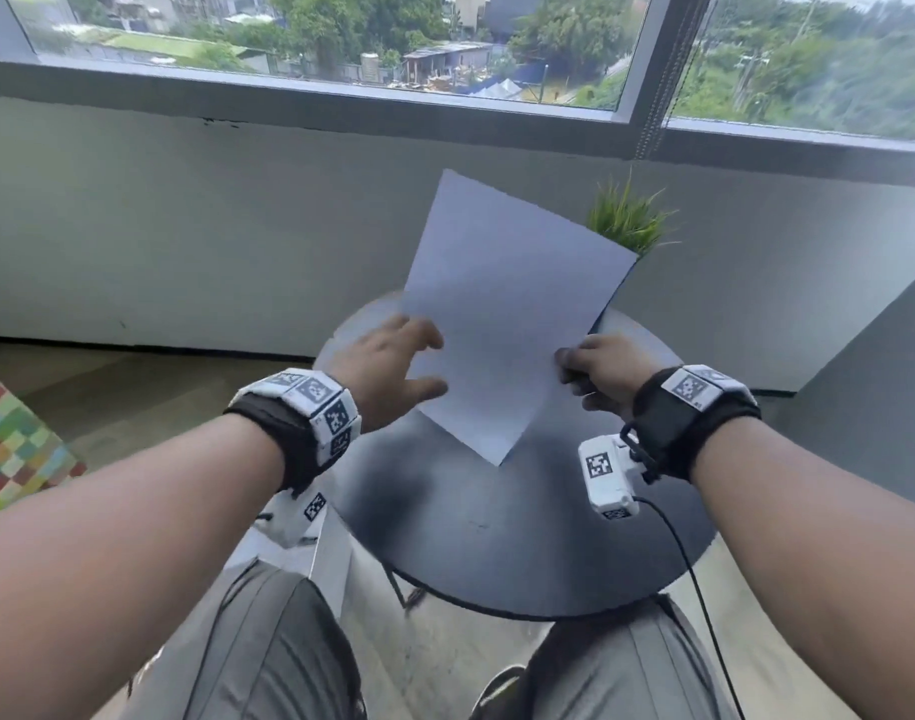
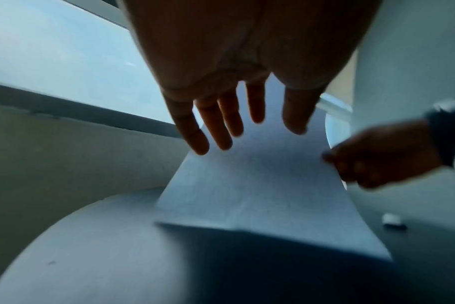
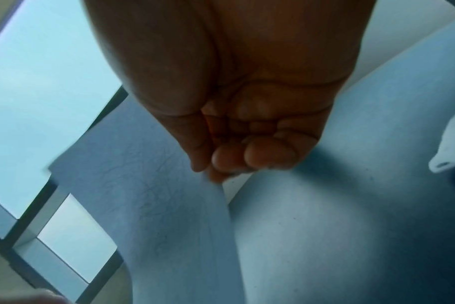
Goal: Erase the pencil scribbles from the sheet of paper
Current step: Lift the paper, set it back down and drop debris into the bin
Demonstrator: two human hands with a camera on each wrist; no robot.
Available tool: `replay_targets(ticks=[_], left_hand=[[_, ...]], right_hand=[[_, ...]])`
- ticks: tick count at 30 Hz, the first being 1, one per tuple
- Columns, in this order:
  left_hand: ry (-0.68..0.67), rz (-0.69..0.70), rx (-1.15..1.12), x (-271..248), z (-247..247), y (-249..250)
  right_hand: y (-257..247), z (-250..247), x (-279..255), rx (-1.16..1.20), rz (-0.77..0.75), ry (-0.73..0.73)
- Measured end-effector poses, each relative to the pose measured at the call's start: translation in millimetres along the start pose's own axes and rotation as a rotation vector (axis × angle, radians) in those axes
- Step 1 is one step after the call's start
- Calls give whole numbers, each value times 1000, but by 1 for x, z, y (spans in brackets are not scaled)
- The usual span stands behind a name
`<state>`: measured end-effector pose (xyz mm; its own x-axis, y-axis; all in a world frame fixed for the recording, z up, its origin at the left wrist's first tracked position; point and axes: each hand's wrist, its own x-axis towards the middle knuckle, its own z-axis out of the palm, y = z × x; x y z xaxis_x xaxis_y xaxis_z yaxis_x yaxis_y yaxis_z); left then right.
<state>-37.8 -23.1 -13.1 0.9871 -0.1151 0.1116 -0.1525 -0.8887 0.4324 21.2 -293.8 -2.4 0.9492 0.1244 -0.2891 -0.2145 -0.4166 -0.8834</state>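
Right hand (image 1: 601, 374) pinches the sheet (image 1: 507, 304), left hand (image 1: 388, 371) spread; right wrist view, unlike head, shows scribbles (image 3: 143, 185).

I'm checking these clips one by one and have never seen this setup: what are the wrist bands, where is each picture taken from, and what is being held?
No machine: a person works with bare hands. The bands with black-and-white squares hold small cameras, like the white box under the right wrist. The wide picture is from a head camera; the other two look along each palm from the wrists. The right hand pinches the right edge of the sheet of paper, held up over the round dark table. The left hand is open, fingers spread at the sheet's left edge. Faint pencil lines show in the right wrist view. A small white object, perhaps an eraser, lies on the table; a plant stands behind the sheet.
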Motion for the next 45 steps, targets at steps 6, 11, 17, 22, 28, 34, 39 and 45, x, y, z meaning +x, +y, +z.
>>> replay_targets(ticks=[6, 11, 17, 22, 28, 34, 39, 45], left_hand=[[-454, -2, 238, 36, 34, -42], [-431, -4, 287, 68, 31, -47], [-426, -9, 326, 97, 32, -56], [-401, -42, 355, 109, 31, -53], [-297, -305, 327, 73, 27, -68], [-515, -270, 413, -18, 33, -43], [-756, 214, 275, -74, 41, 34], [-554, 70, 250, -60, 58, 37]], right_hand=[[21, -37, 27, -724, 11, -247], [40, -57, 21, -1296, -67, -409], [28, -41, 46, -1330, -204, -381], [15, -19, 97, -1186, -381, -96], [29, -12, 93, -1217, -258, 59], [65, 12, -21, -1260, -108, -316], [45, 20, -86, -1100, -385, -650], [77, -20, -32, -1190, 9, -159]])
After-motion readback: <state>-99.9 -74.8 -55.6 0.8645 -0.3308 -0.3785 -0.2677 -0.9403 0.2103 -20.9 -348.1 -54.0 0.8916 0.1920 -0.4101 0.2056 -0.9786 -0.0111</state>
